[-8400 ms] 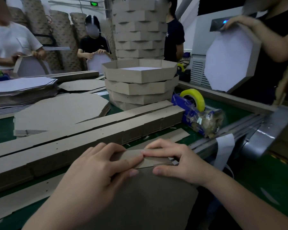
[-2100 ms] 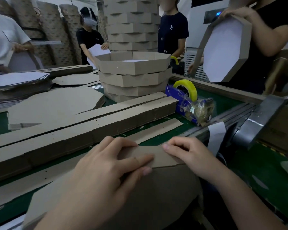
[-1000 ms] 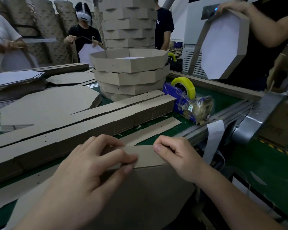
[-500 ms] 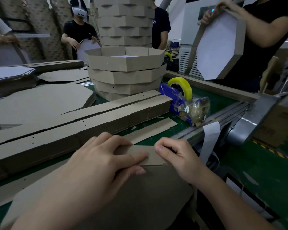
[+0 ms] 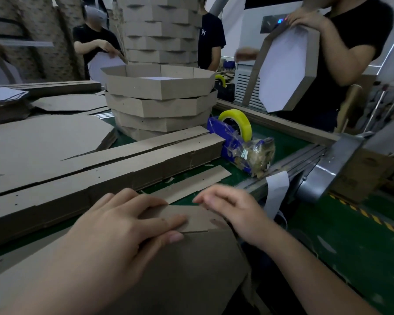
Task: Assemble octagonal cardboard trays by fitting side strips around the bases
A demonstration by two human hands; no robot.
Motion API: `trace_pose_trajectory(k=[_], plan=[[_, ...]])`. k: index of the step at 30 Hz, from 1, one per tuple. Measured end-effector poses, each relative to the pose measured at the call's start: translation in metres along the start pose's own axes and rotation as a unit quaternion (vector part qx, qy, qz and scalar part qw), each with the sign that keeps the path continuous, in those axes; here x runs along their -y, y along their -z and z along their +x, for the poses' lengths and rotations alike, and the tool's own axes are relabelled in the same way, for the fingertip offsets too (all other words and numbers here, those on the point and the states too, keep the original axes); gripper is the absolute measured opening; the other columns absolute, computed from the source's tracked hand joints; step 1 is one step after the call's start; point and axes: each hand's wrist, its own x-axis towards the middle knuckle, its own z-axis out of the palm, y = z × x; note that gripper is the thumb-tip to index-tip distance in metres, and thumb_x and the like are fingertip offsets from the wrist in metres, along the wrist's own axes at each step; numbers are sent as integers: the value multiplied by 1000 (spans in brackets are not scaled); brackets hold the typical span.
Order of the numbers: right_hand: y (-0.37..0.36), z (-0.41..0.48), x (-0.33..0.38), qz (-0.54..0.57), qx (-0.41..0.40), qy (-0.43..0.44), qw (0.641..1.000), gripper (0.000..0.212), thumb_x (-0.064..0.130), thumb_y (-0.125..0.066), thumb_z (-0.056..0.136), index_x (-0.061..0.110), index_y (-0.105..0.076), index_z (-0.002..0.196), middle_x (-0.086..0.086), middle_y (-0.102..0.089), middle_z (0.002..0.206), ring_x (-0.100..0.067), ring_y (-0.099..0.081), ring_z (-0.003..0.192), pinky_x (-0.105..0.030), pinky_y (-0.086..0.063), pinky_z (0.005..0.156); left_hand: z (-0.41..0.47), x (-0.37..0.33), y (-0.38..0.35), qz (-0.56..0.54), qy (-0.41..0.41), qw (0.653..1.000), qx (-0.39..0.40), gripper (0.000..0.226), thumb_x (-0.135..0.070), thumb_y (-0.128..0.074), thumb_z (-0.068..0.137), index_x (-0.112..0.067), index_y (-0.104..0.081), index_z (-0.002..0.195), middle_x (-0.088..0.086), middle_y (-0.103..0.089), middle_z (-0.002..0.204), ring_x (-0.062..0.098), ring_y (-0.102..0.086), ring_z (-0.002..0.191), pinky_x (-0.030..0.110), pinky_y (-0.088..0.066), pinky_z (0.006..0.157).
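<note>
Head view: the left hand (image 5: 127,228) lies flat, fingers straight, pressing the side strip (image 5: 196,218) against the far edge of the cardboard base (image 5: 180,273) at the near side of the green surface (image 5: 282,144). The right hand (image 5: 234,212), blurred, curves loosely over the strip's right end; whether it grips cannot be told.

brown cardboard strips (image 5: 114,169) | yellow tape roll (image 5: 238,123) | blue dispenser (image 5: 223,142) | green tabletop (image 5: 289,142) | white-faced tray (image 5: 284,67)
</note>
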Motion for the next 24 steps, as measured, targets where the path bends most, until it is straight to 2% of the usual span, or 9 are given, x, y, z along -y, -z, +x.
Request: trace_pose_trajectory(k=[2, 4, 6, 7, 10, 14, 19, 22, 24], plan=[[23, 14, 1, -33, -80, 4, 996, 14, 40, -53, 92, 37, -67, 92, 16, -69, 90, -1, -63, 85, -23, -50, 77, 1, 2, -2, -9, 7, 1000, 2, 37, -54, -38, 90, -46, -68, 110, -12, -67, 104, 15, -62, 85, 30, -49, 63], [59, 34, -1, -81, -213, -1, 974, 10, 34, -54, 92, 35, -65, 90, 19, -67, 86, 3, -60, 83, -25, -47, 79, 3, 1, -2, -17, 8, 1000, 3, 38, -54, -37, 90, -47, -68, 110, -13, -67, 104, 15, -62, 86, 31, -50, 64], [102, 57, -8, -151, -324, -47, 933, 10, 28, -57, 94, 27, -67, 95, 11, -65, 98, -8, -59, 93, -31, -46, 85, 4, 1, -1, -25, 10, 1000, 3, 39, -55, -36, 90, -46, -68, 110, -13, -67, 104, 15, -61, 87, 34, -52, 65], [122, 67, -12, -193, -341, -87, 916, 12, 28, -58, 94, 25, -68, 98, 4, -63, 105, -15, -58, 99, -32, -44, 87, 4, 0, 0, -28, 13, 999, 6, 40, -55, -35, 90, -46, -68, 111, -13, -67, 104, 16, -61, 88, 34, -52, 66], [159, 89, -27, -246, -275, -219, 903, 21, 37, -56, 93, 21, -71, 93, -1, -62, 107, -19, -55, 91, -32, -41, 78, 3, -2, 1, -39, 23, 999, 14, 41, -56, -34, 90, -47, -67, 111, -13, -66, 105, 16, -61, 88, 36, -52, 66], [173, 100, -36, -225, -146, -328, 906, 29, 50, -58, 90, 23, -68, 85, -3, -54, 80, -15, -42, 62, -26, -33, 53, 4, -3, 1, -42, 26, 999, 15, 41, -57, -34, 89, -47, -68, 111, -14, -66, 105, 16, -61, 88, 36, -52, 66], [179, 106, -36, -125, -147, -391, 900, 24, 35, -73, 81, 18, -57, 86, 0, -43, 75, -10, -28, 57, -22, -24, 49, 4, -5, 1, -37, 31, 999, 19, 40, -58, -34, 90, -48, -67, 111, -15, -66, 105, 14, -61, 89, 32, -51, 66], [182, 106, -35, -16, -163, -398, 903, 14, 25, -74, 81, 17, -68, 72, 3, -53, 76, -6, -25, 56, -17, -24, 53, 3, -6, 1, -40, 34, 999, 15, 39, -57, -35, 90, -48, -67, 110, -14, -66, 104, 15, -61, 87, 33, -51, 64], [186, 105, -32, 57, -173, -384, 905, 14, 23, -71, 84, 16, -72, 71, 5, -55, 78, -4, -27, 56, -17, -31, 58, 3, -6, 2, -36, 38, 999, 13, 39, -57, -35, 90, -48, -68, 109, -14, -66, 103, 15, -61, 86, 32, -50, 64]])
